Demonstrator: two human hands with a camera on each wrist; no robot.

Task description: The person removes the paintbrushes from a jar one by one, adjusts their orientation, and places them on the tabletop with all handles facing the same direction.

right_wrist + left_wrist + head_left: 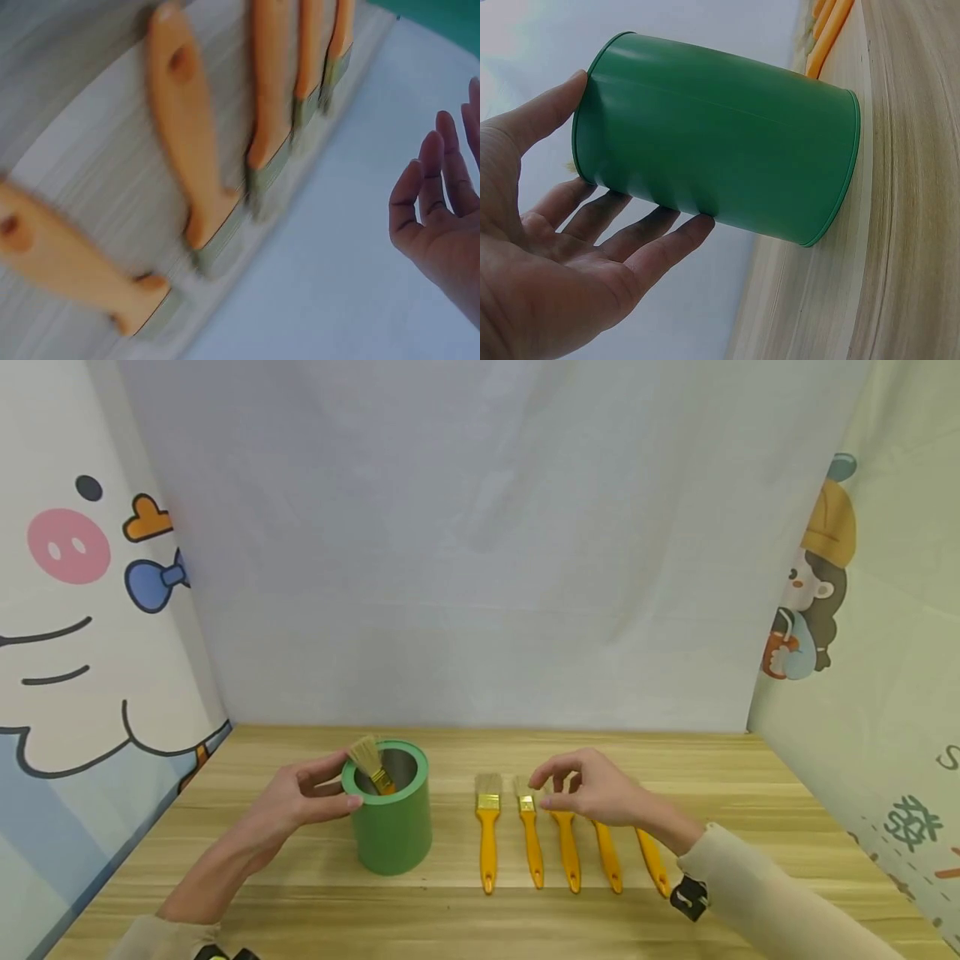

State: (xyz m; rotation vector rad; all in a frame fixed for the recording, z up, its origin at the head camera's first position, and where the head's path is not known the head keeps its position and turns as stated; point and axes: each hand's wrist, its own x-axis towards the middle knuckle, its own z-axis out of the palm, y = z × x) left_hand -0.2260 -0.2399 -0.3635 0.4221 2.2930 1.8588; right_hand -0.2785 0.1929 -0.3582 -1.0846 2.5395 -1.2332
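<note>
A green can stands upright on the wooden table, left of the middle. My left hand holds it from the left near the rim. In the left wrist view the thumb lies at the rim and the fingertips touch the can's side. One paintbrush leans in the can with its bristles up; its lower handle is hidden inside. My right hand is over the bristle ends of the paintbrushes on the right, its fingers loosely bent and holding nothing. In the right wrist view that hand appears apart from the brushes.
Several yellow-handled paintbrushes lie in a row right of the can, handles towards me, from a wide brush to an angled brush at the far right. A pale curtain hangs behind the table, with printed cloths at both sides.
</note>
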